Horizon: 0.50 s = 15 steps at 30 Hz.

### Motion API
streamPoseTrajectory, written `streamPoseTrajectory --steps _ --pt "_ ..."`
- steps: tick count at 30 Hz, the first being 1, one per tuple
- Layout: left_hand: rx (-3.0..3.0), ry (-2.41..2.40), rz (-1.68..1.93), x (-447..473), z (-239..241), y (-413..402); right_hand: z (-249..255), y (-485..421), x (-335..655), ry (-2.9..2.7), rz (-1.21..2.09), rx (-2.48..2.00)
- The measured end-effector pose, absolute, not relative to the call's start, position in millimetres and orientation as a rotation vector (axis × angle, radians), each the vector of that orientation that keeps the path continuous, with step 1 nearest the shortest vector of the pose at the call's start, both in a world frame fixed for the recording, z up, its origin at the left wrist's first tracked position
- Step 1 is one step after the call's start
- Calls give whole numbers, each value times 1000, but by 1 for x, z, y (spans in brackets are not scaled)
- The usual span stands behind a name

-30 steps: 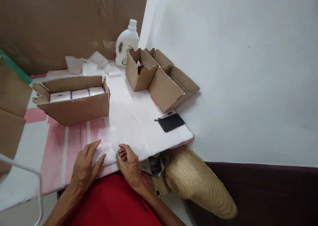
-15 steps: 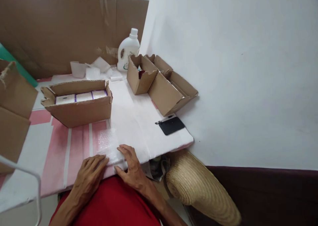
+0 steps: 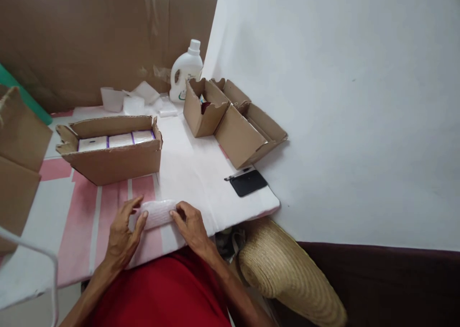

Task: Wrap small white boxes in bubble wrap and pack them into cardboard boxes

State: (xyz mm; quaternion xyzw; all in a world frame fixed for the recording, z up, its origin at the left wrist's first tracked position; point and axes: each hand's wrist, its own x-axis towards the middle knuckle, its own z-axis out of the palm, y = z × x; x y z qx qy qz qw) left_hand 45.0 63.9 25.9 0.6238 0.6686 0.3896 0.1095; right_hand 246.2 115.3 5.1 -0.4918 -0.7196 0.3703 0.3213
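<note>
A strip of clear bubble wrap (image 3: 158, 214), rolled or folded into a small bundle, lies across the table's near edge between my hands. My left hand (image 3: 125, 229) curls round its left end, thumb in front and fingers behind. At the right end, my right hand (image 3: 190, 224) pinches it between thumb and bent fingers. Whether anything is inside the bundle I cannot make out. Behind it stands an open cardboard box (image 3: 118, 163) with white packs edged in purple (image 3: 120, 140) in it.
Several small cardboard boxes (image 3: 239, 135) stand by the wall at the right. Nearby lie a black phone-like slab (image 3: 248, 183) and a pen. At the back are a white jug (image 3: 187, 73) and white foam-like pieces (image 3: 133, 105). A straw hat (image 3: 287, 269) hangs below the table's right edge.
The bubble wrap lay flat at the table edge and is now rolled into a bundle, lifted slightly forward. Both hands moved forward and closed on its ends.
</note>
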Motion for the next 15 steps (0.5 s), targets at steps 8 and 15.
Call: streamPoseTrajectory --steps 8,15 --pt "2578 1813 707 66 -5 44 0 120 236 -1919 731 -1451" --pt "2532 1962 594 70 -26 39 -13 105 239 -2419 380 -975"
